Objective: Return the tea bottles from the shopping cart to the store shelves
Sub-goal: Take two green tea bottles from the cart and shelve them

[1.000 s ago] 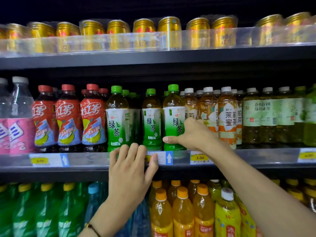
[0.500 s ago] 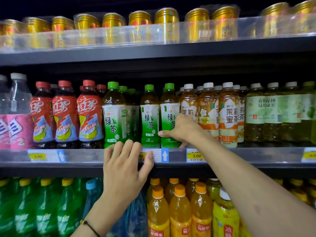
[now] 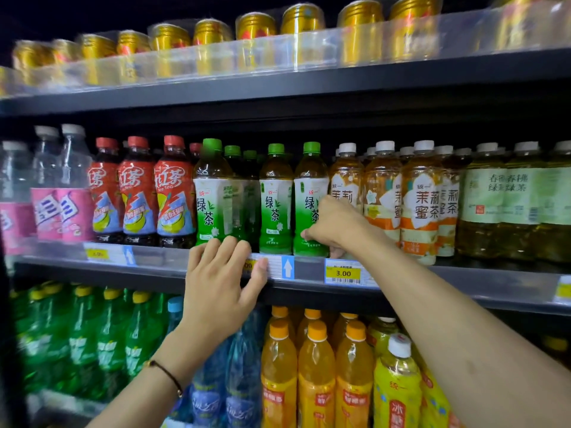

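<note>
Three green-capped green tea bottles stand in the front row of the middle shelf (image 3: pixel 463 282). My right hand (image 3: pixel 332 225) is curled round the lower part of the rightmost green tea bottle (image 3: pixel 310 186), which stands upright on the shelf. My left hand (image 3: pixel 221 278) rests with straight fingers on the shelf's front lip and price strip, just below the leftmost green tea bottle (image 3: pixel 211 193) and the middle one (image 3: pixel 275 199). The shopping cart is out of view.
Red-capped iced tea bottles (image 3: pixel 137 193) stand to the left, amber jasmine tea bottles (image 3: pixel 420 199) and pale green bottles (image 3: pixel 482 205) to the right. Gold cans (image 3: pixel 256 32) line the top shelf. Green soda, blue water and orange drink bottles (image 3: pixel 315 375) fill the shelf below.
The view has tilted and shifted slightly. Both hands stay where they were: the right on the rightmost green tea bottle, the left on the shelf lip.
</note>
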`<action>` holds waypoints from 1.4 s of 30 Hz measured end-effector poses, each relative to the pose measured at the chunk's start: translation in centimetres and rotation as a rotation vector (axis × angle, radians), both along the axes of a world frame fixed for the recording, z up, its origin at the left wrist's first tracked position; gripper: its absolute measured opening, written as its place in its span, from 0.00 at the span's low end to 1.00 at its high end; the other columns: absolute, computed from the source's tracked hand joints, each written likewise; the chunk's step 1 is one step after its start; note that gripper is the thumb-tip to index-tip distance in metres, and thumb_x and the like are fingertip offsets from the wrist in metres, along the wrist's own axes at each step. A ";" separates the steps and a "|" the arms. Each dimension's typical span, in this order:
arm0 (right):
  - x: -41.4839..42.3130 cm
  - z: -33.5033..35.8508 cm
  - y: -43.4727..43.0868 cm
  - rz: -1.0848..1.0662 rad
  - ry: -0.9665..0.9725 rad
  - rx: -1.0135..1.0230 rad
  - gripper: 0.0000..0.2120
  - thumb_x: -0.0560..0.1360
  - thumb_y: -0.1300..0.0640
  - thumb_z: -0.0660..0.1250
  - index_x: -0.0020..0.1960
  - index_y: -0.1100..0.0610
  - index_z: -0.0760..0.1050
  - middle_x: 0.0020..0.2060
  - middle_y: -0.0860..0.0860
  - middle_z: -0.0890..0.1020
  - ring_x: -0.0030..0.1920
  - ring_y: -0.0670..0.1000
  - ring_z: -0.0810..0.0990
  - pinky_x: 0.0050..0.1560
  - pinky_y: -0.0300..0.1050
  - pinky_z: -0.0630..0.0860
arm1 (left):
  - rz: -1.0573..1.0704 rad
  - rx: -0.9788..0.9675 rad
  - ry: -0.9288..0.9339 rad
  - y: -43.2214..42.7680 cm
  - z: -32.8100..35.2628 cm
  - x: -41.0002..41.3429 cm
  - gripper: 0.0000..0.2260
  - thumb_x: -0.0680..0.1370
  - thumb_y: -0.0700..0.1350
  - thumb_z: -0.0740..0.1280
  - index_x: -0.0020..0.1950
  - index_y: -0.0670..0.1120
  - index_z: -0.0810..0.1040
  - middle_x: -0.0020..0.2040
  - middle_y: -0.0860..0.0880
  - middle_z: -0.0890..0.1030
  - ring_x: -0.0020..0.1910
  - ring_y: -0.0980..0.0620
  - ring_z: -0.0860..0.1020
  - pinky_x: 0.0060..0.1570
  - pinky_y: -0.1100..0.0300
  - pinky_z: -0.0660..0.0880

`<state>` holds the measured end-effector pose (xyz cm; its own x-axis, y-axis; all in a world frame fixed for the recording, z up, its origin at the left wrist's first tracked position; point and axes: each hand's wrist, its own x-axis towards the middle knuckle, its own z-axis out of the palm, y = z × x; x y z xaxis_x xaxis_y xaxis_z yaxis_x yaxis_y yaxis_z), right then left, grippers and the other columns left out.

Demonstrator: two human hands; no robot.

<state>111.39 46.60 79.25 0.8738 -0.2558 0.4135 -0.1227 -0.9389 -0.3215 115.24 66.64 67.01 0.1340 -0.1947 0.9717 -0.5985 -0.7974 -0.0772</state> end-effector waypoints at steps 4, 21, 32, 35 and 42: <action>-2.6 -0.5 0.2 0.024 -0.134 -0.143 0.14 0.79 0.46 0.69 0.51 0.56 0.70 0.43 0.53 0.76 0.43 0.54 0.77 0.37 0.48 0.71 | -0.013 0.007 0.070 0.3 0.2 -0.6 0.13 0.84 0.56 0.56 0.45 0.49 0.69 0.42 0.54 0.68 0.43 0.49 0.68 0.50 0.52 0.64; -21.2 -10.9 3.9 -0.076 -0.182 -0.407 0.27 0.81 0.45 0.62 0.77 0.53 0.64 0.75 0.53 0.67 0.76 0.57 0.60 0.72 0.59 0.64 | -0.038 0.427 0.291 2.8 0.4 -11.7 0.19 0.81 0.53 0.62 0.65 0.42 0.79 0.64 0.42 0.78 0.62 0.37 0.75 0.58 0.42 0.73; -41.4 -24.3 -4.2 -0.476 0.093 -0.181 0.27 0.82 0.45 0.60 0.78 0.53 0.61 0.74 0.52 0.68 0.74 0.56 0.64 0.69 0.56 0.69 | -0.282 0.753 0.575 -10.5 -12.7 -25.5 0.18 0.83 0.53 0.60 0.67 0.45 0.75 0.66 0.44 0.76 0.68 0.39 0.72 0.59 0.44 0.73; -49.9 -27.6 -7.3 -0.598 0.187 -0.103 0.28 0.82 0.46 0.61 0.78 0.54 0.60 0.74 0.53 0.67 0.74 0.58 0.63 0.67 0.58 0.71 | -0.407 0.844 0.595 -16.2 -15.3 -31.5 0.16 0.83 0.52 0.59 0.65 0.45 0.75 0.63 0.44 0.78 0.63 0.40 0.76 0.55 0.46 0.75; -70.7 -33.2 -13.7 -0.945 0.280 0.054 0.25 0.80 0.48 0.62 0.74 0.55 0.65 0.67 0.55 0.71 0.68 0.61 0.69 0.62 0.54 0.72 | -0.728 1.035 0.468 -31.8 -19.9 -50.6 0.11 0.82 0.49 0.61 0.56 0.43 0.77 0.54 0.43 0.81 0.55 0.38 0.80 0.48 0.47 0.76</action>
